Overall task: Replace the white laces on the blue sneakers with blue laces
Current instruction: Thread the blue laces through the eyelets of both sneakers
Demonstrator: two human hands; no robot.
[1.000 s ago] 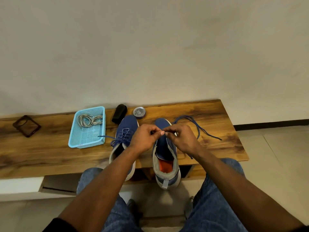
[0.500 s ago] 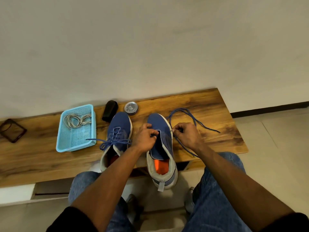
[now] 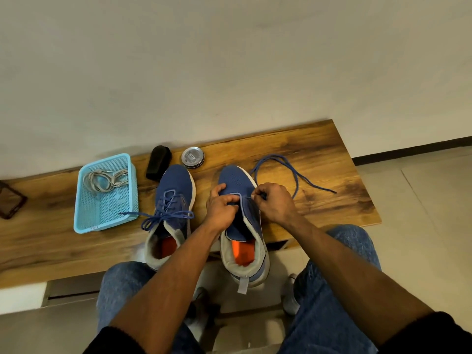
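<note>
Two blue sneakers stand on a wooden bench (image 3: 319, 159), toes toward the wall. The left sneaker (image 3: 173, 190) carries a blue lace tied in a bow. On the right sneaker (image 3: 236, 180), my left hand (image 3: 221, 206) grips the left edge of the upper beside the tongue. My right hand (image 3: 274, 203) pinches a loose blue lace (image 3: 296, 175) at the shoe's right eyelets. The rest of that lace loops over the bench to the right. Grey-white laces (image 3: 104, 178) lie in a light blue basket (image 3: 84, 215).
A black brush (image 3: 158, 162) and a round metal tin (image 3: 192, 157) sit near the wall behind the sneakers. A dark frame-like object (image 3: 10, 199) lies at the bench's far left. My knees in jeans are under the bench's front edge.
My hands have moved apart from a joined pinch over the right sneaker: the left one now holds the shoe's left edge, the right one the lace at the right eyelets. The camera tilted.
</note>
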